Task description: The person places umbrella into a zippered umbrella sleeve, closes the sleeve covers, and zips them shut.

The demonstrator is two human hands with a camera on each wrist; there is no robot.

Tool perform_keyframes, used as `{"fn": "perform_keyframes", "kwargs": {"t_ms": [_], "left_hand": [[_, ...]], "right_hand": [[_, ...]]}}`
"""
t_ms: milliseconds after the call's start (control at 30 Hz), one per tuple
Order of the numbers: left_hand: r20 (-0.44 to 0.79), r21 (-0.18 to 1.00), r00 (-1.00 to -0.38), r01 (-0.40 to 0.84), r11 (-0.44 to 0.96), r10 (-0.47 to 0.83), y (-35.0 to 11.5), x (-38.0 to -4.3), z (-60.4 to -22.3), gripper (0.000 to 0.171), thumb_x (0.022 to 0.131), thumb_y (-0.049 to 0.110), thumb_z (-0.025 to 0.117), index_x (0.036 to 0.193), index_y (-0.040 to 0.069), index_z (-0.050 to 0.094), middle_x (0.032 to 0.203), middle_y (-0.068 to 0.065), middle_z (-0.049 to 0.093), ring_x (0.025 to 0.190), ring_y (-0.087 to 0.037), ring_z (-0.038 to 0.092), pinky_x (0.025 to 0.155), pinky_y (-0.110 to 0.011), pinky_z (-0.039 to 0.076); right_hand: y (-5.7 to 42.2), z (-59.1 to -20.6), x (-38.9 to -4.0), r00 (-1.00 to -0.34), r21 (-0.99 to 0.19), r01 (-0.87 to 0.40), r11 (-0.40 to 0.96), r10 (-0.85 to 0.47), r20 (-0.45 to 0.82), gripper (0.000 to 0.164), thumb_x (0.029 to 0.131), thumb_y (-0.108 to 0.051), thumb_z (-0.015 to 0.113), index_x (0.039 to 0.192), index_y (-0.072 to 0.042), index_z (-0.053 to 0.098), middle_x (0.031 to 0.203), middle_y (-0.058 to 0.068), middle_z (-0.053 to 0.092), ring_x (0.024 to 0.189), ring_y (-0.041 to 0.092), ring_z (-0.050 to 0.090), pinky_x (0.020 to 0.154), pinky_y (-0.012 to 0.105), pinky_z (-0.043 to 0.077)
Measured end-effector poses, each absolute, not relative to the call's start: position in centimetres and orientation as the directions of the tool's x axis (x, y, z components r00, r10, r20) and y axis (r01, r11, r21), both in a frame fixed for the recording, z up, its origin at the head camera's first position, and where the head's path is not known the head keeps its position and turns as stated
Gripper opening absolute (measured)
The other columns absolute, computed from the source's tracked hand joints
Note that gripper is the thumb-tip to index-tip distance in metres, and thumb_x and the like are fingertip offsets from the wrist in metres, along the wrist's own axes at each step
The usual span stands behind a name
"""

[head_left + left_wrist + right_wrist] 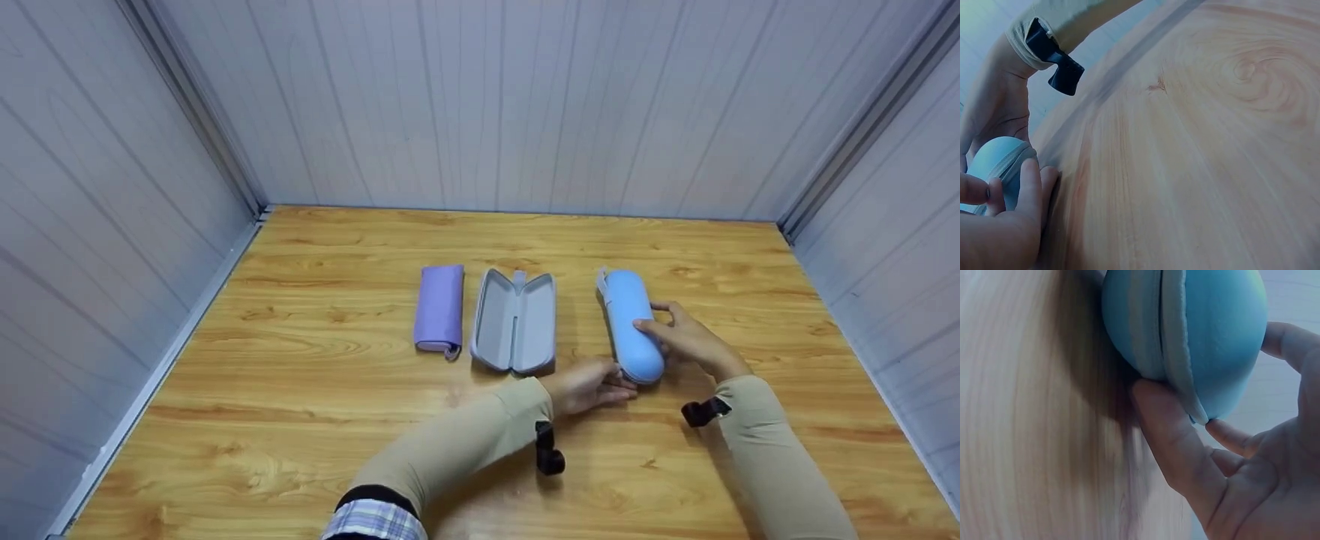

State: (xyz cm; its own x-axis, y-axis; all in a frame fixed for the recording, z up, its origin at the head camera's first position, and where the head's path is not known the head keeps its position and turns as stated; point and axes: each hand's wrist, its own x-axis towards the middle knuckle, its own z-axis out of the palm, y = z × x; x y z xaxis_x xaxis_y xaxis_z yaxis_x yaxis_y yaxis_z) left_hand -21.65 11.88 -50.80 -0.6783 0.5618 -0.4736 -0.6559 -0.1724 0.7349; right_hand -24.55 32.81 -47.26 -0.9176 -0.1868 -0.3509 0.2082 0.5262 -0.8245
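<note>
A blue zip-up glasses case [630, 322] stands closed on the wooden table, a short strap at its far left side. My right hand [697, 341] holds it from the right, thumb on top. In the right wrist view, a fingertip [1154, 405] reaches under its rounded end beside the zip seam [1174, 337]. At the case's near end is my left hand [589, 386]. Up close in the left wrist view, its thumb [974, 188] and a finger meet in a pinch at the zip edge; the fingertips hide what lies between.
A grey glasses case [514, 330] lies spread open left of the blue one. Further left sits a closed purple case [439, 307] with a small loop at its near corner. Pale panelled walls [480, 105] enclose the table [300, 420] at the back and sides.
</note>
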Motion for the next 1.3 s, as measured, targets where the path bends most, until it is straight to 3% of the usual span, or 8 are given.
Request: {"fn": "perform_keyframes", "kwargs": {"t_ms": [233, 433, 600, 800, 967, 1133, 1300], "left_hand": [[-0.439, 0.728, -0.703, -0.644, -0.237, 0.56, 12.17, -21.43, -50.78, 0.026, 0.089, -0.015, 0.041, 0.109, -0.01, 0.056, 0.099, -0.019, 0.06, 0.113, -0.039, 0.06, 0.099, -0.038, 0.051], [-0.403, 0.744, -0.743, -0.606, -0.281, 0.535, 12.46, -21.19, -50.9, 0.018, 0.089, -0.017, 0.043, 0.091, -0.001, 0.051, 0.1, -0.013, 0.055, 0.107, -0.029, 0.059, 0.098, -0.034, 0.051], [-0.369, 0.79, -0.753, -0.563, -0.243, 0.545, 12.48, -21.24, -51.07, 0.016, 0.092, -0.015, 0.044, 0.09, -0.004, 0.055, 0.1, -0.013, 0.058, 0.104, -0.028, 0.061, 0.099, -0.033, 0.051], [-0.442, 0.747, -0.693, -0.636, -0.194, 0.57, 11.82, -21.65, -50.77, 0.018, 0.095, -0.009, 0.046, 0.085, -0.001, 0.058, 0.09, -0.015, 0.062, 0.098, -0.028, 0.065, 0.093, -0.035, 0.054], [-0.47, 0.682, -0.668, -0.69, -0.243, 0.576, 11.58, -21.62, -50.83, 0.013, 0.098, -0.006, 0.046, 0.097, -0.007, 0.059, 0.103, -0.023, 0.064, 0.116, -0.039, 0.061, 0.094, -0.035, 0.054], [-0.459, 0.652, -0.675, -0.698, -0.297, 0.578, 11.65, -21.34, -51.2, 0.024, 0.099, -0.009, 0.044, 0.118, -0.017, 0.055, 0.113, -0.026, 0.062, 0.124, -0.042, 0.055, 0.096, -0.032, 0.052], [-0.418, 0.681, -0.693, -0.667, -0.303, 0.587, 11.83, -21.2, -51.32, 0.03, 0.094, -0.015, 0.044, 0.124, -0.018, 0.052, 0.107, -0.019, 0.059, 0.123, -0.04, 0.055, 0.098, -0.032, 0.051]], "right_hand": [[32.73, -47.3, -24.55, -0.922, -0.842, 0.208, 0.497, -0.187, -0.338, 0.096, 0.097, -0.054, 0.059, 0.158, -0.002, 0.007, 0.145, 0.038, 0.035, 0.127, 0.048, 0.048, 0.099, 0.05, 0.049], [32.53, -47.17, -24.56, -0.934, -0.841, 0.199, 0.503, -0.163, -0.318, 0.093, 0.099, -0.052, 0.056, 0.158, 0.001, 0.008, 0.144, 0.038, 0.036, 0.125, 0.047, 0.049, 0.098, 0.048, 0.048], [32.49, -47.12, -24.66, -0.942, -0.832, 0.192, 0.521, -0.14, -0.305, 0.091, 0.099, -0.053, 0.055, 0.157, 0.002, 0.012, 0.144, 0.037, 0.039, 0.123, 0.044, 0.05, 0.097, 0.046, 0.046], [32.43, -47.21, -24.67, -0.942, -0.828, 0.189, 0.527, -0.141, -0.305, 0.09, 0.099, -0.053, 0.055, 0.156, 0.003, 0.013, 0.141, 0.037, 0.042, 0.116, 0.041, 0.054, 0.095, 0.045, 0.048], [32.3, -47.37, -24.79, -0.943, -0.83, 0.194, 0.523, -0.134, -0.305, 0.091, 0.099, -0.053, 0.056, 0.157, 0.002, 0.012, 0.137, 0.037, 0.045, 0.105, 0.036, 0.06, 0.086, 0.041, 0.053], [32.16, -47.55, -24.72, -0.943, -0.833, 0.193, 0.519, -0.137, -0.304, 0.094, 0.098, -0.056, 0.055, 0.157, 0.002, 0.01, 0.141, 0.037, 0.042, 0.115, 0.042, 0.056, 0.097, 0.048, 0.047], [32.17, -47.79, -24.68, -0.946, -0.83, 0.184, 0.527, -0.135, -0.295, 0.092, 0.1, -0.055, 0.053, 0.157, 0.004, 0.011, 0.142, 0.038, 0.04, 0.118, 0.044, 0.055, 0.1, 0.049, 0.045]]}}
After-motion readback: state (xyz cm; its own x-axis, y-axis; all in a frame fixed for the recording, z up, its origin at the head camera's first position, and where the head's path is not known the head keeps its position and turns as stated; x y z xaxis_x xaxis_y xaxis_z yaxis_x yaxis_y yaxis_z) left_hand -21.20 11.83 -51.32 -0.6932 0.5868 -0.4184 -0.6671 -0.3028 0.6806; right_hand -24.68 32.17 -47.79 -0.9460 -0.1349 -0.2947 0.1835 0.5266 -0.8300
